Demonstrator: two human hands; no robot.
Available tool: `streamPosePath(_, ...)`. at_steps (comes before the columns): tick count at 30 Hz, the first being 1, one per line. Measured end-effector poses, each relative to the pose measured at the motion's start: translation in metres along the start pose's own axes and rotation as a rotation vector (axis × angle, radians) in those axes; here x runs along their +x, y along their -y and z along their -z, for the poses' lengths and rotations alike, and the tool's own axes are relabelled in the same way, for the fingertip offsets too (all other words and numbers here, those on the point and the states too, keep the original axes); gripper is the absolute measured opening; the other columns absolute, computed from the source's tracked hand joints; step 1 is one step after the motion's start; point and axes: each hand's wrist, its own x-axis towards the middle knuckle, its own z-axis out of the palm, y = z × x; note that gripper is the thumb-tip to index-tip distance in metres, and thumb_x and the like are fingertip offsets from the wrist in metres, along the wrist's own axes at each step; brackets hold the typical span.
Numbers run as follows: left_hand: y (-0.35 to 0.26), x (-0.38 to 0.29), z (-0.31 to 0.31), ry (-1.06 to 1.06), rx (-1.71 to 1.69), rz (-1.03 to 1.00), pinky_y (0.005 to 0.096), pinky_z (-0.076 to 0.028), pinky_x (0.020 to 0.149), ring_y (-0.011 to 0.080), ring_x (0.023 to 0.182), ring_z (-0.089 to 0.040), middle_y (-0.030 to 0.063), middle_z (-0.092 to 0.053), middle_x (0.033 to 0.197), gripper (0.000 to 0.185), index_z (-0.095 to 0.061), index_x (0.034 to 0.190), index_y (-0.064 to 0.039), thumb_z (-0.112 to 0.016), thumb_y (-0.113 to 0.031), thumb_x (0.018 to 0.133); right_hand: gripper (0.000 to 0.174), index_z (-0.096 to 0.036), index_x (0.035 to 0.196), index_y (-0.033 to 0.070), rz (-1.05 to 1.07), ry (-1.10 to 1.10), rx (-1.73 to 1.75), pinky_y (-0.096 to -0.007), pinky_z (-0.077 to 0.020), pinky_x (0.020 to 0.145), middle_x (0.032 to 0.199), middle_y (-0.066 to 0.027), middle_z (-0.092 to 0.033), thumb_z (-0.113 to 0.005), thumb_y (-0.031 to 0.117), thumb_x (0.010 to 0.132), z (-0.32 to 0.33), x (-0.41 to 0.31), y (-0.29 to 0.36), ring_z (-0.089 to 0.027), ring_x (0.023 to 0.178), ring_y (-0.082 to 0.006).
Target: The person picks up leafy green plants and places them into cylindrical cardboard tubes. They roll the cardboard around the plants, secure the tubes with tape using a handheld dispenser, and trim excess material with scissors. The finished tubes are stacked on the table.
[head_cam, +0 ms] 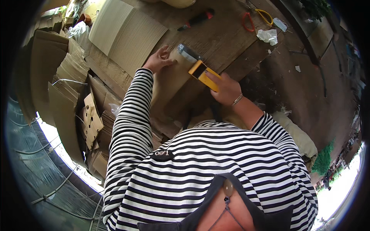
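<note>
My right hand (227, 88) grips a yellow hand-held tool (212, 80) with a dark panel, which looks like a packing-tape dispenser. At its head lies a shiny clear piece (189, 53), seemingly tape or a tape roll, over the far end of a cream-coloured sheet or bundle (169, 79). My left hand (160, 59) is at the left side of that cream piece. Its fingers are apart and slightly curled, and the thumb points at the cream edge; whether it presses there is hard to tell.
Flat corrugated cardboard (127, 31) lies left on the wooden tabletop (228, 37). A black-and-red screwdriver-like tool (196, 20), scissors with red and yellow handles (255, 20) and crumpled white paper (267, 37) lie beyond. Cardboard stacks (69, 66) stand at left; a pale sack (297, 134) lies right.
</note>
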Motion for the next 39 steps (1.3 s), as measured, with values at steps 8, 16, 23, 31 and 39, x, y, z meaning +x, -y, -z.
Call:
streamPosePath(8,-0.019,-0.015,-0.048,-0.501,0.917,-0.285,0.0441,-0.037,0.119,0.0363,0.143,-0.044,0.0205,-0.041,0.157,0.125,-0.03,0.159,-0.007,-0.091,-0.057,0.062,0.071,-0.052,0.147,0.035,-0.019,-0.03,0.108,-0.0452,-0.0581,0.075,0.102,-0.014,-0.061,-0.077,0.032,0.081,0.031,0.072,0.056,-0.068,0.086,-0.0346)
streamPosePath(16,-0.041,-0.021,-0.046,-0.466,0.864,-0.174,0.0435,-0.039,0.118,0.0348,0.144,-0.042,0.0174,-0.043,0.154,0.126,-0.03,0.157,-0.008,-0.097,-0.046,0.057,0.071,-0.051,0.149,0.035,-0.045,0.061,0.041,-0.0446,-0.058,0.074,0.101,-0.0129,-0.061,-0.076,0.034,0.082,0.059,-0.029,-0.004,-0.068,0.087,-0.0335)
streamPosePath(23,-0.036,0.008,0.011,-0.203,0.587,-0.201,0.0393,-0.041,0.117,0.0326,0.138,-0.051,0.0192,-0.052,0.148,0.119,-0.032,0.157,-0.005,-0.094,-0.039,0.062,0.066,-0.053,0.147,0.036,-0.103,0.173,0.009,-0.0481,-0.0571,0.08,0.113,-0.0157,-0.063,-0.074,0.034,0.084,-0.016,0.074,-0.015,-0.069,0.094,-0.0352)
streamPosePath(31,-0.02,0.028,-0.004,0.12,0.394,-0.176,0.0369,-0.036,0.118,0.0267,0.138,-0.048,0.0163,-0.052,0.145,0.113,-0.032,0.156,-0.002,-0.096,-0.024,0.065,0.063,-0.055,0.146,0.027,-0.088,0.176,0.06,-0.0462,-0.0557,0.09,0.125,-0.015,-0.067,-0.07,0.031,0.086,0.025,0.029,-0.013,-0.066,0.108,-0.0345)
streamPosePath(39,-0.007,-0.015,-0.056,0.087,0.279,-0.203,0.0407,-0.032,0.122,0.0326,0.148,-0.037,0.0213,-0.039,0.158,0.116,-0.021,0.163,-0.005,-0.09,-0.027,0.073,0.068,-0.059,0.142,0.032,-0.038,-0.023,0.057,-0.0418,-0.0578,0.074,0.097,-0.0101,-0.059,-0.08,0.026,0.078,0.019,-0.017,-0.01,-0.067,0.085,-0.0307)
